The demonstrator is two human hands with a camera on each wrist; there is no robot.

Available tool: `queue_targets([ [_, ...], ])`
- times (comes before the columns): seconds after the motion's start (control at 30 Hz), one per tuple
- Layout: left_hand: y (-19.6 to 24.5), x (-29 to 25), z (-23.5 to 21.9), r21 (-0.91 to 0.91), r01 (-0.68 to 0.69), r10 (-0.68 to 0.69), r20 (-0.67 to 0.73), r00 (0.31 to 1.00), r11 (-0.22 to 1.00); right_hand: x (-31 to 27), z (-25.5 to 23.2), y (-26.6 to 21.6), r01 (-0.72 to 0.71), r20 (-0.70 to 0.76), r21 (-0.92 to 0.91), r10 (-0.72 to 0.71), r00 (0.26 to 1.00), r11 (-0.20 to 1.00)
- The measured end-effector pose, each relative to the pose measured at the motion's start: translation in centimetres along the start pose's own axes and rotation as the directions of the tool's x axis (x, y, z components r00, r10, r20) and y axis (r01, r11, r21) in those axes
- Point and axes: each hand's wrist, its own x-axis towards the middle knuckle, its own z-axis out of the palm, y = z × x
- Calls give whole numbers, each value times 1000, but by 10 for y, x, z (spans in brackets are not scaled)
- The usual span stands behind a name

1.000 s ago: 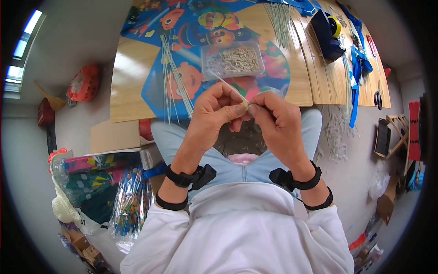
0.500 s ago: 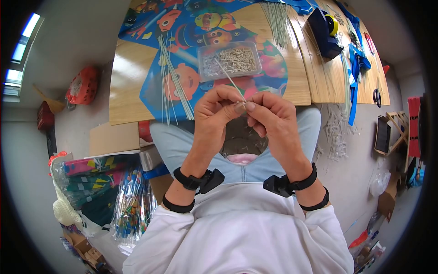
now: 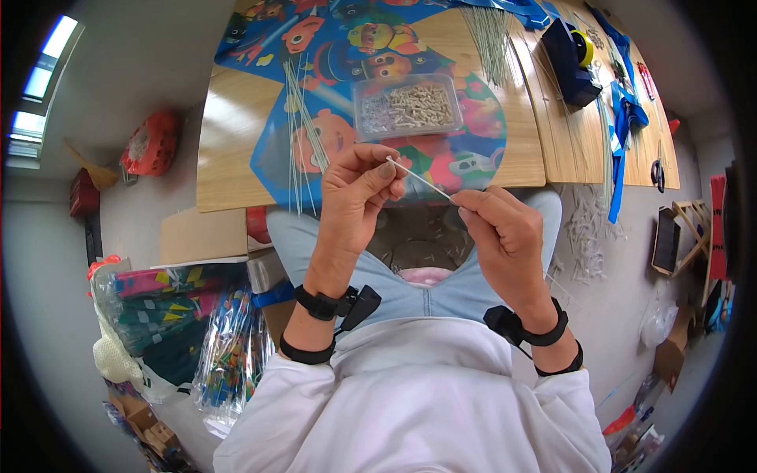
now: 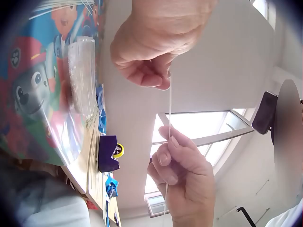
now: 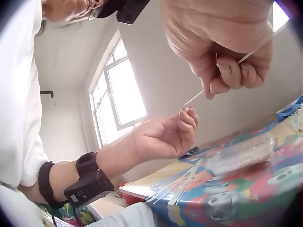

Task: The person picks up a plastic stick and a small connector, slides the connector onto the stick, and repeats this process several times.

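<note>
A thin white rod (image 3: 422, 178) runs slantwise between the two hands over the lap, in front of the table edge. My left hand (image 3: 352, 197) pinches its upper end between thumb and index fingertip. With thumb and fingers curled, my right hand (image 3: 502, 240) grips the same rod farther along. The rod's tail passes through the right hand and sticks out behind it, as the right wrist view shows beside the right hand (image 5: 222, 45). In the left wrist view the rod (image 4: 171, 101) stands almost straight between the left hand (image 4: 158, 38) above and the right hand (image 4: 187, 175) below.
A clear plastic tub (image 3: 359, 118) of small whitish pieces sits on a cartoon-printed sheet (image 3: 268, 169). Loose white rods (image 3: 303, 118) lie left of it. A tape dispenser (image 3: 569, 67), blue ribbon (image 3: 627, 118) and scissors (image 3: 658, 175) are at right. White scraps (image 3: 585, 236) litter the floor.
The fingertips were together, with the rod pointing up toward the tub. Now the hands are apart: the right has moved right and down, and the rod spans the gap between them.
</note>
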Motion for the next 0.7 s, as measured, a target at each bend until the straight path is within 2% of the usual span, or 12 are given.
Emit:
queue_targets([
  [0.7,-1,-1,-4,33,1,0,-19,1000,999,-4,2,4,-51,18,13,50,999,999],
])
